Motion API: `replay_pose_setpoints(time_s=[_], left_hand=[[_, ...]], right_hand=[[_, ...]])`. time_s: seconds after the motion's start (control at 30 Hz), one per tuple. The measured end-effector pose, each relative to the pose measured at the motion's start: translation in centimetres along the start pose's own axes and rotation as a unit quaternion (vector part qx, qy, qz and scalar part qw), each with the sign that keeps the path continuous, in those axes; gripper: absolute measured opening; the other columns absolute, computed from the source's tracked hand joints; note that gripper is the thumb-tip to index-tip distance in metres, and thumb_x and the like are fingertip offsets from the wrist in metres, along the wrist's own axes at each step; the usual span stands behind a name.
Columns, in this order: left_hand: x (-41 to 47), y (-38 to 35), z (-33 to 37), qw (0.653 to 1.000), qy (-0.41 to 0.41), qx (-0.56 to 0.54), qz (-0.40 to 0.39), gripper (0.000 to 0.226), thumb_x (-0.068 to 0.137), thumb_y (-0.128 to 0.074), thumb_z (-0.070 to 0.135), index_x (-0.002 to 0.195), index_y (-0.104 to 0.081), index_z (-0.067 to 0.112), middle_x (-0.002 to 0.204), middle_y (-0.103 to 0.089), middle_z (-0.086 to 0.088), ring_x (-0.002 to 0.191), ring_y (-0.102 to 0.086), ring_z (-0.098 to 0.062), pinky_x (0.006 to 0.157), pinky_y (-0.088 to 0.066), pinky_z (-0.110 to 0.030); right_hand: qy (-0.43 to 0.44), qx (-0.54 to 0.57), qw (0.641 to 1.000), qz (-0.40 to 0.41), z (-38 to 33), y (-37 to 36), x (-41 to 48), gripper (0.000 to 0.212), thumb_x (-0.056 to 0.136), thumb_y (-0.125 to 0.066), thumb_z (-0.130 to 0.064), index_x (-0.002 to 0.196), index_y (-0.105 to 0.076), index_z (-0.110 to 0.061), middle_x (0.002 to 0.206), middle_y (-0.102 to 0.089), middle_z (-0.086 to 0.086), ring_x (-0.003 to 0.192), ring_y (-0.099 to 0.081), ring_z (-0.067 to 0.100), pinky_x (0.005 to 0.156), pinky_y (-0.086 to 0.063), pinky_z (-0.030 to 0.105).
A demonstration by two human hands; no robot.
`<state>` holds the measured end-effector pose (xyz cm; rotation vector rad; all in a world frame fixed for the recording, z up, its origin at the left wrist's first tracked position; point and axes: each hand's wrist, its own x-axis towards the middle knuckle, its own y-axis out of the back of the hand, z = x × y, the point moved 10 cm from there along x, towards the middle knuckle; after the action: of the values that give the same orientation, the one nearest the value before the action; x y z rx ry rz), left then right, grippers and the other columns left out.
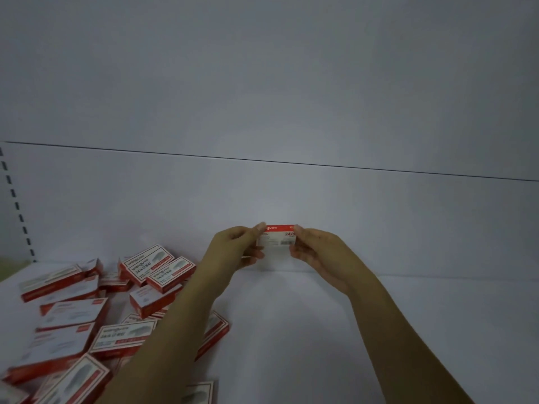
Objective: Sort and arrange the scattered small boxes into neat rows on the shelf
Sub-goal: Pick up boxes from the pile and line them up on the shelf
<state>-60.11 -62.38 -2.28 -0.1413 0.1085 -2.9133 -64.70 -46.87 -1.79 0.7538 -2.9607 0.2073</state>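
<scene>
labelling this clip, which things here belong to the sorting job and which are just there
Job: small red-and-white cardboard box, pinched between left hand and right hand; scattered pile of red-and-white cardboard boxes; white shelf board.
Just there: pale grey back panel; slotted upright at far left.

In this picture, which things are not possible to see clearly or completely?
1. The held box, head view: both ends are covered by the left hand and right hand; its small print is too small to read.
2. The pile of boxes, head view: cut off by the left and bottom edges and partly behind the left forearm, so its count is unknown.
</scene>
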Motion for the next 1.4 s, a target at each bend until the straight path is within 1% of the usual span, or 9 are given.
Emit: replay_pose_setpoints(time_s=[0.1,0.47,0.57,0.67,0.73,0.8,1.0,1.17,1.4], left_hand=[[0.3,0.3,-0.7,0.999,0.029,0.007,0.016,0.037,0.087,-0.061,0.040,0.095,-0.069,0.005,0.078,-0.068,-0.011,0.060,-0.060,-0.016,0.058,-0.050,-0.023],[0.6,0.3,-2.3,0.997,0.071,0.013,0.002,0.038,0.084,-0.064,0.042,0.090,-0.070,0.005,0.069,-0.067,-0.009,0.056,-0.058,-0.016,0.054,-0.049,-0.023],[0.6,-0.1,-2.2,0.998,0.061,-0.004,-0.027,0.033,0.084,-0.065,0.033,0.097,-0.069,0.004,0.082,-0.070,-0.012,0.065,-0.063,-0.017,0.058,-0.052,-0.022],[0.3,-1.1,-1.9,0.995,0.046,-0.039,-0.079,0.033,0.081,-0.069,0.008,0.113,-0.060,0.005,0.102,-0.069,-0.016,0.086,-0.070,-0.023,0.074,-0.058,-0.024],[0.1,-1.6,-1.7,0.995,0.028,-0.021,-0.094,0.045,0.077,-0.070,-0.001,0.119,-0.057,0.007,0.109,-0.068,-0.015,0.097,-0.068,-0.025,0.087,-0.055,-0.029],[-0.2,-2.1,-1.3,0.995,0.000,0.004,-0.101,0.045,0.075,-0.071,-0.004,0.118,-0.060,0.007,0.110,-0.069,-0.012,0.101,-0.067,-0.024,0.092,-0.053,-0.032],[-0.7,-2.0,-1.1,0.995,-0.038,0.001,-0.094,0.037,0.076,-0.066,-0.012,0.104,-0.064,0.012,0.104,-0.070,-0.012,0.096,-0.068,-0.025,0.088,-0.055,-0.033],[-1.0,-1.8,-1.1,0.996,-0.035,0.002,-0.085,0.034,0.075,-0.067,-0.011,0.101,-0.065,0.012,0.102,-0.071,-0.010,0.092,-0.069,-0.024,0.087,-0.055,-0.034],[-1.7,0.2,1.4,0.994,-0.101,0.038,0.003,0.043,0.068,-0.075,-0.010,0.100,-0.065,0.017,0.101,-0.071,-0.002,0.081,-0.071,-0.013,0.076,-0.057,-0.020]], right_hand=[[-0.045,0.017,0.999,0.010,1.4,-0.4,0.4,0.039,0.091,-0.056,-0.033,0.111,-0.064,0.000,0.103,-0.069,0.015,0.082,-0.065,0.016,0.076,-0.054,0.024],[-0.075,0.032,0.997,0.013,2.4,-0.1,0.0,0.035,0.092,-0.055,-0.030,0.110,-0.065,-0.002,0.105,-0.070,0.015,0.087,-0.066,0.018,0.077,-0.055,0.024],[-0.038,0.034,0.998,0.024,1.6,0.1,-0.1,0.031,0.092,-0.056,-0.025,0.107,-0.066,0.000,0.103,-0.071,0.014,0.096,-0.067,0.021,0.084,-0.055,0.026],[0.036,0.039,0.996,0.067,-0.1,1.0,-0.4,0.025,0.088,-0.060,-0.013,0.110,-0.063,-0.002,0.105,-0.069,0.011,0.101,-0.065,0.020,0.091,-0.052,0.028],[0.080,-0.030,0.993,0.077,-1.7,0.7,-1.0,0.030,0.085,-0.064,-0.011,0.115,-0.062,-0.011,0.112,-0.067,0.005,0.105,-0.064,0.015,0.093,-0.050,0.028],[0.122,-0.114,0.984,0.064,-3.1,-0.5,-1.7,0.034,0.082,-0.067,-0.010,0.115,-0.062,-0.018,0.113,-0.066,-0.001,0.106,-0.062,0.011,0.091,-0.051,0.026],[0.202,-0.296,0.933,0.037,-4.2,-4.5,-3.1,0.042,0.077,-0.073,-0.012,0.115,-0.061,-0.024,0.114,-0.059,-0.008,0.100,-0.061,0.008,0.090,-0.053,0.027],[0.257,-0.355,0.898,0.032,-5.0,-5.7,-3.9,0.043,0.078,-0.073,-0.013,0.118,-0.060,-0.020,0.113,-0.058,-0.008,0.098,-0.059,0.007,0.090,-0.051,0.023],[0.200,-0.263,0.941,0.070,-4.9,-1.8,-3.2,0.036,0.080,-0.069,-0.006,0.111,-0.060,-0.021,0.109,-0.065,-0.006,0.101,-0.062,0.005,0.088,-0.053,0.021]])
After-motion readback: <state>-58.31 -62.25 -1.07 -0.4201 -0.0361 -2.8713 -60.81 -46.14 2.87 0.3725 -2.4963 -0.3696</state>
